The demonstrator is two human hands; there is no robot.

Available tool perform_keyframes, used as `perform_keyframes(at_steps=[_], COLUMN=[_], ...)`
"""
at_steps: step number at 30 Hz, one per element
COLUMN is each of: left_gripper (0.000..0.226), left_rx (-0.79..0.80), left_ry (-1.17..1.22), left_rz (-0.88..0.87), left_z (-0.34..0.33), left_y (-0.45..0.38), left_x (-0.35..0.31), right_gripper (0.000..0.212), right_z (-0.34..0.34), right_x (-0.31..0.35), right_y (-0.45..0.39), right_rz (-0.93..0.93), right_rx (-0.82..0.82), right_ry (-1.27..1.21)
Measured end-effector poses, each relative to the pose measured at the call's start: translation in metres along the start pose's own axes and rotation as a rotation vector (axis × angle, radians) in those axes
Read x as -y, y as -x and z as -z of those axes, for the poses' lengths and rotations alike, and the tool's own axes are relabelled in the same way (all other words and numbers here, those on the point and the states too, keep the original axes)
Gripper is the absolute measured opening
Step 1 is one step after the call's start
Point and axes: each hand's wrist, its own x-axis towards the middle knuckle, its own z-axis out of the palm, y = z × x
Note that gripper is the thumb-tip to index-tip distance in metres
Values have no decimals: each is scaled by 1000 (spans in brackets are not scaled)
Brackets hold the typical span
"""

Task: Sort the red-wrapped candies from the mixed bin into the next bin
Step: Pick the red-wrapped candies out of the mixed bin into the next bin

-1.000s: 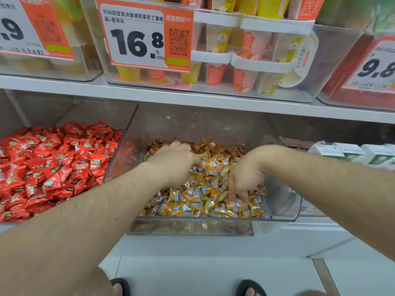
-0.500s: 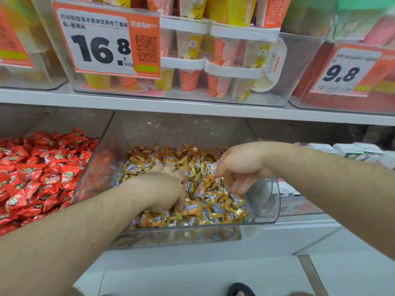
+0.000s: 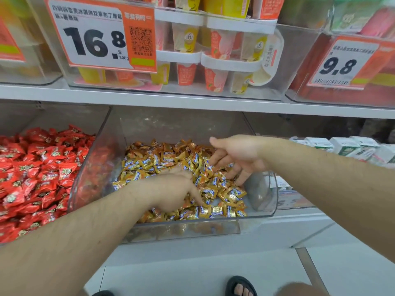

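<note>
A clear plastic bin (image 3: 213,229) on the lower shelf holds a heap of gold-wrapped candies (image 3: 162,159). No red wrapper shows among them. Left of it, a second bin is piled with red-wrapped candies (image 3: 38,176). My left hand (image 3: 173,191) lies palm down on the gold candies near the bin's front, fingers reaching into the pile. My right hand (image 3: 235,157) hovers over the bin's right side with fingers spread and pointing down onto the candies. Neither hand visibly holds a candy.
A white shelf edge (image 3: 192,101) runs just above the bins, carrying clear boxes of cup desserts and orange price tags (image 3: 102,35). White and green cartons (image 3: 346,146) sit to the right. Sandalled feet (image 3: 241,287) stand on the pale floor below.
My left hand slid from the back of the gold pile toward its front. My right hand lifted out of the candies and spread its fingers. The view shifted closer and leftward.
</note>
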Motion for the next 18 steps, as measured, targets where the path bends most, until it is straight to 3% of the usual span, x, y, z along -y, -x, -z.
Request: perform_keyframes(at_steps=[2, 4, 6, 8, 10, 11, 13, 15, 18], left_gripper=[82, 93, 94, 95, 92, 90, 88, 90, 92], left_rx=[-81, -75, 37, 190, 244, 233, 114, -47, -125], left_ry=[-54, -143, -209, -220, -172, -130, -32, 8, -41], left_rz=[104, 243, 315, 293, 257, 242, 231, 286, 456], left_z=[5, 5, -1, -5, -3, -2, 1, 3, 1], left_y=[-8, -17, -18, -15, -8, -5, -7, -17, -31], left_x=[2, 6, 6, 7, 10, 12, 14, 14, 19], right_gripper=[63, 52, 47, 57, 67, 65, 41, 28, 58], right_z=[-5, -16, -30, -39, -44, -44, -45, -40, -31], right_x=[5, 6, 3, -5, -9, -10, -10, -4, 2], right_y=[-1, -5, -10, -14, -13, -13, -17, -26, -45], right_rz=[80, 165, 138, 14, -14, -22, -5, 34, 35], right_rx=[-152, -253, -197, -76, 8, 26, 22, -145, -292], right_ry=[-14, 211, 496, 646, 810, 873, 961, 924, 759])
